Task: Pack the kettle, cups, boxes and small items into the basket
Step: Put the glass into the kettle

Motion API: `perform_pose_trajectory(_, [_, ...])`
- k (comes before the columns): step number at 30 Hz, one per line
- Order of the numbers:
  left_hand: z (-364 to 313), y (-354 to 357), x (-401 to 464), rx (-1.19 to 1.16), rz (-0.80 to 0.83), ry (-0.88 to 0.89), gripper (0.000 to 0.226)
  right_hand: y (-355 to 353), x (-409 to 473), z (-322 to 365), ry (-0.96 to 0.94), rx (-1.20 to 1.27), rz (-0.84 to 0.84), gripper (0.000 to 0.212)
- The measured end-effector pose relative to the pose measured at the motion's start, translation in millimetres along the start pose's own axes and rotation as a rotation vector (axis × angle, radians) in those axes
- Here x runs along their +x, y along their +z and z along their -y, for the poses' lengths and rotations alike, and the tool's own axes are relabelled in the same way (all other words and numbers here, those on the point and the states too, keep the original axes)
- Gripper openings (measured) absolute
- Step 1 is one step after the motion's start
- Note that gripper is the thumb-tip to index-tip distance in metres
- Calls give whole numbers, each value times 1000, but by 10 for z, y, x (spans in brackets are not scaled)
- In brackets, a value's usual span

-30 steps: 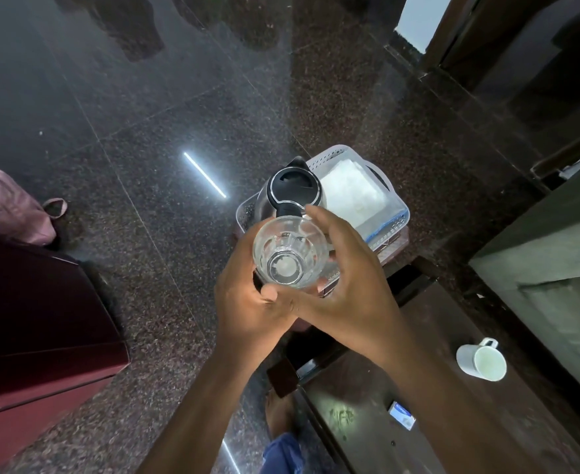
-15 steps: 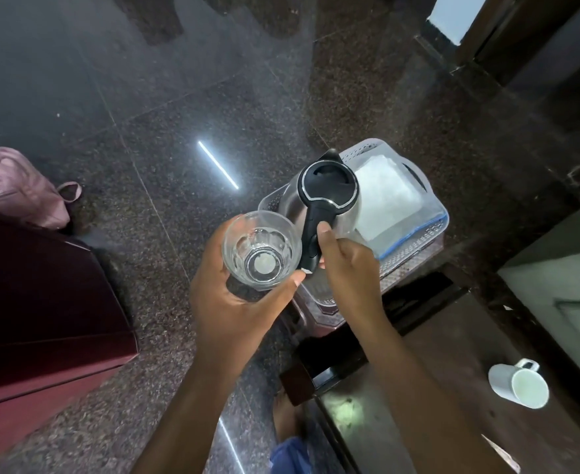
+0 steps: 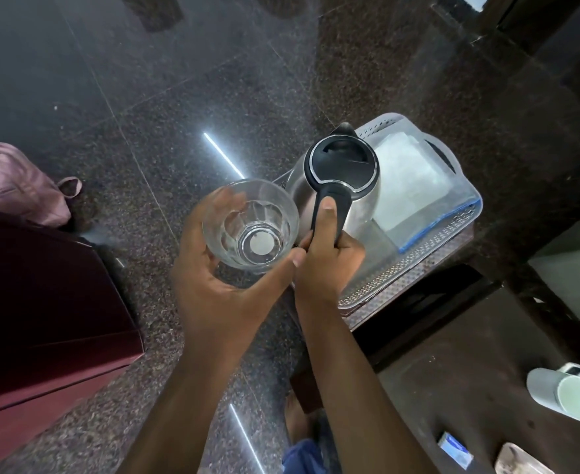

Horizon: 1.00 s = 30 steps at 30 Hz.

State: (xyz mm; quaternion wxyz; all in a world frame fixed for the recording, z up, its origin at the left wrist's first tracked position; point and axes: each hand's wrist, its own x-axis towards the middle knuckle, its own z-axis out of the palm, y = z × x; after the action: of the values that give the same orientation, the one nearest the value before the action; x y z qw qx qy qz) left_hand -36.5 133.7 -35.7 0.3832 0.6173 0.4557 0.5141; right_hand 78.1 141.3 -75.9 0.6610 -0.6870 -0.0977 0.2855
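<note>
nearest to us, on the dark table (image 3: 452, 388), we recorded a white mug (image 3: 564, 393) lying tilted with its mouth toward the camera, a small blue-and-white box (image 3: 454, 449) at the lower edge, and a pale item partly cut off beside it, which we could not identify. further out, the left hand (image 3: 220, 282) cupped a clear drinking glass (image 3: 250, 224) from below, its fingers (image 3: 225, 205) wrapped round the far wall and the thumb at the near rim; the glass was upright and held above the floor, just beside the kettle. the right hand (image 3: 329, 258) was clenched round the black handle of the steel kettle (image 3: 341, 172), thumb pressed on top. the kettle stood at the left end of the pale perforated basket (image 3: 418, 265), lid shut, spout pointing away. to its right inside the basket lay a white folded item in a clear bag with a blue strip (image 3: 415, 186). beyond lay speckled granite floor (image 3: 213, 80), with a maroon case (image 3: 42, 302) and a pink bag (image 3: 18, 183) to the left.
</note>
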Motion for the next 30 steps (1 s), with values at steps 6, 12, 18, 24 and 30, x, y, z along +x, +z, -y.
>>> perform_pose_trajectory(6, [20, -31, 41, 20, 1, 6, 81, -46, 47, 72, 20, -38, -22, 76])
perform_pose_trajectory(12, [-70, -19, 64, 21, 22, 51, 75, -214, 11, 384, -48, 38, 79, 75])
perform_pose_trajectory(18, [-285, 62, 17, 30, 75, 67, 79, -579, 15, 904, -125, 28, 164, 72])
perform_pose_trajectory(24, [-620, 245, -147, 24, 197, 70, 85, -1274, -37, 1335, -160, 49, 175, 69])
perform_pose_trajectory(30, [-912, 689, -547, -24, 357, 35, 88, -2339, -143, 1628, -186, 26, 123, 69])
